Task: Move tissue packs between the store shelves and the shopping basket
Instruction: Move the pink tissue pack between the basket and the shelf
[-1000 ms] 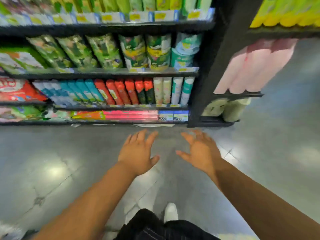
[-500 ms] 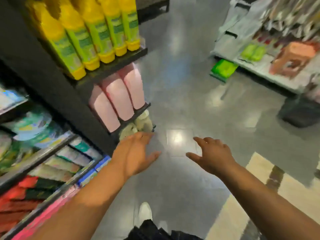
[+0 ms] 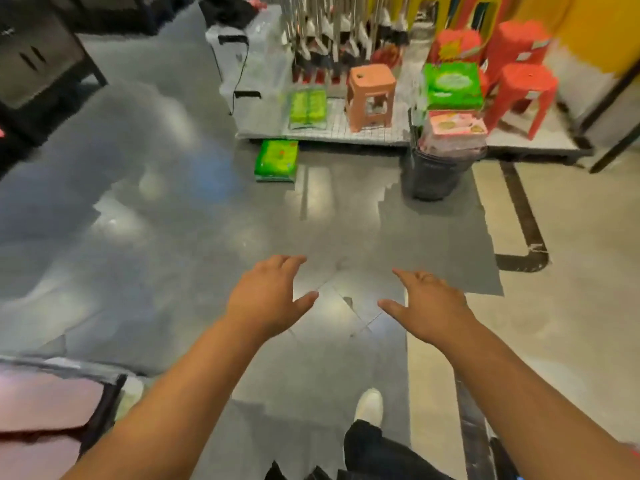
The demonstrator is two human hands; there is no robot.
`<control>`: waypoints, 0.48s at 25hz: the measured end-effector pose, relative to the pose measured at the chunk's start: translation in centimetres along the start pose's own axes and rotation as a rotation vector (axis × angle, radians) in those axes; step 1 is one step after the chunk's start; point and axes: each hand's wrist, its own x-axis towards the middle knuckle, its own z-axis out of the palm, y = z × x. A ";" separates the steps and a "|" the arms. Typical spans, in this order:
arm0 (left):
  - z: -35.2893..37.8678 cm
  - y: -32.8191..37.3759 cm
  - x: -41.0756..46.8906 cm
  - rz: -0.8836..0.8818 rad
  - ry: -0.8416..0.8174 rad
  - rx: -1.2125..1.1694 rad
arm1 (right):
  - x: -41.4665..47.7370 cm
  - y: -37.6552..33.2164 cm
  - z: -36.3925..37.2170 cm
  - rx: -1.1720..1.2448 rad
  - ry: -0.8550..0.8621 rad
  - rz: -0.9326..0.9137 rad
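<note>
My left hand and my right hand hover empty over the grey floor, palms down, fingers spread. Ahead on the floor stands a dark shopping basket, with a pink tissue pack and a green tissue pack stacked on top of it. Another green tissue pack lies flat on the floor to the left of the basket. A further green pack rests on the low white platform behind it. Both hands are well short of all the packs.
An orange plastic stool stands on the platform, with red stools at the right and mop handles behind. A shelf corner with pink packs is at my lower left. A dark display unit sits far left.
My view has swung right, away from the shelves and across the aisle to the basket and low platform. Both hands stay open and empty, held out in front.
</note>
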 end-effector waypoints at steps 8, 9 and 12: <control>-3.0 9.0 25.9 0.149 -0.034 -0.040 | 19.8 10.6 -11.6 0.042 0.015 0.134; -3.2 9.5 29.7 0.169 -0.034 -0.035 | 22.7 11.6 -12.9 0.040 0.021 0.158; -3.5 10.7 41.2 0.243 -0.038 -0.015 | 31.3 14.3 -16.1 0.056 0.045 0.209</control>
